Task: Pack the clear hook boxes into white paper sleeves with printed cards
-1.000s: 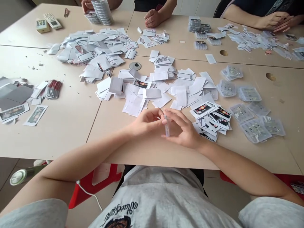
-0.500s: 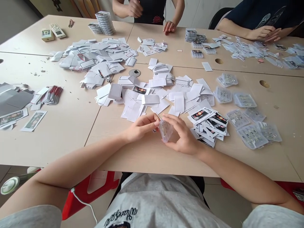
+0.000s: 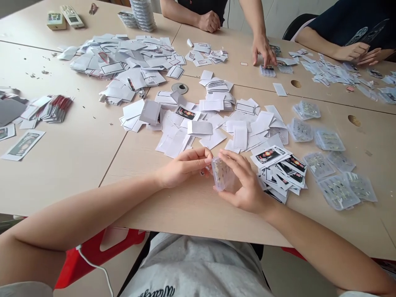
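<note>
Just above the table's near edge, my right hand holds a small clear plastic box between thumb and fingers. The box is tilted on edge, with small pale pieces inside. My left hand is closed in a pinch at the box's left side. Under its fingers shows the corner of a printed card; the rest is hidden behind the fingers and box. Close to my right hand lies a pile of black-printed cards. Beyond both hands spread many white folded cards.
Several filled clear boxes lie at the right. A large heap of white cards covers the back left, near a tape roll. Across the table a co-worker's hand touches a small box; another person sits at the right.
My hands keep hold of the box, which has turned slightly. The co-worker opposite has reached across to the small boxes. The view has shifted a little.
</note>
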`<state>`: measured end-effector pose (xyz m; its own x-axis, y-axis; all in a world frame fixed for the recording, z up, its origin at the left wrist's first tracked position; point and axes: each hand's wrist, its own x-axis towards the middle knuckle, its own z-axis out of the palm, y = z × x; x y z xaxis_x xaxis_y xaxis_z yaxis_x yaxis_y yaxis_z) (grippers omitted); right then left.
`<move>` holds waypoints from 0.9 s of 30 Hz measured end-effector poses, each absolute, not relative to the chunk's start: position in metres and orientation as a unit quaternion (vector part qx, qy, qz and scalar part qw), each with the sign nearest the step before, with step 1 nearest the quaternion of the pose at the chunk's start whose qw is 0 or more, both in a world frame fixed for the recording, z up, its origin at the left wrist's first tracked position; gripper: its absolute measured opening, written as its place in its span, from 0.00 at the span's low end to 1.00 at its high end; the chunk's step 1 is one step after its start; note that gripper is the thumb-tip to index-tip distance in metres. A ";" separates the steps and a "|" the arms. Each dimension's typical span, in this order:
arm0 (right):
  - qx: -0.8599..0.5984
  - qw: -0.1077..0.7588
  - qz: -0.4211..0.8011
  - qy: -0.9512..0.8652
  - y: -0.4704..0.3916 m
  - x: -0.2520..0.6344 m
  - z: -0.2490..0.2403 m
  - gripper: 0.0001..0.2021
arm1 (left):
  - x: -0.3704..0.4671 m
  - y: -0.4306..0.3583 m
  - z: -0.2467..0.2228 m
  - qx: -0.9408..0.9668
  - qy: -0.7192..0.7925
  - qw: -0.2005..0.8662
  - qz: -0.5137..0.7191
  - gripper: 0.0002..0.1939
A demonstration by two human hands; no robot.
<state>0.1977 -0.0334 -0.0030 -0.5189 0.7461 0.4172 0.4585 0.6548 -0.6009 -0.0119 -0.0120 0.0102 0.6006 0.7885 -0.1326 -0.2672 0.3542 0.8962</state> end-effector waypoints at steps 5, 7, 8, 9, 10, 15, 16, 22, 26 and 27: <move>-0.383 0.323 0.115 -0.858 -0.035 0.197 -0.004 0.38 | -0.013 -0.009 0.011 0.447 0.301 0.772 0.335 0.07; -0.389 0.312 0.093 -0.862 -0.037 0.196 -0.005 0.36 | -0.013 -0.009 0.012 0.456 0.308 0.767 0.330 0.08; -0.390 0.308 0.088 -0.863 -0.038 0.196 -0.004 0.36 | -0.012 -0.010 0.012 0.463 0.312 0.759 0.335 0.09; -0.393 0.305 0.086 -0.863 -0.039 0.196 -0.003 0.35 | -0.011 -0.011 0.011 0.470 0.315 0.749 0.346 0.11; -0.395 0.302 0.088 -0.863 -0.039 0.197 -0.001 0.34 | -0.010 -0.012 0.011 0.475 0.319 0.735 0.364 0.12; -0.440 0.319 0.184 -0.819 -0.008 0.212 0.022 0.14 | -0.006 -0.022 0.005 0.543 0.330 0.654 0.411 0.11; -0.477 0.326 0.203 -0.791 0.009 0.216 0.028 0.12 | -0.007 -0.024 0.005 0.573 0.326 0.646 0.385 0.10; -0.552 0.574 0.361 -0.485 0.133 0.251 0.049 0.13 | -0.012 -0.026 0.009 0.652 0.326 0.616 0.298 0.05; -0.627 0.545 0.309 -0.462 0.149 0.293 0.054 0.19 | -0.016 -0.023 0.010 0.676 0.310 0.604 0.289 0.04; -0.661 0.493 0.280 -0.492 0.142 0.306 0.055 0.22 | -0.017 -0.023 0.010 0.686 0.304 0.599 0.280 0.04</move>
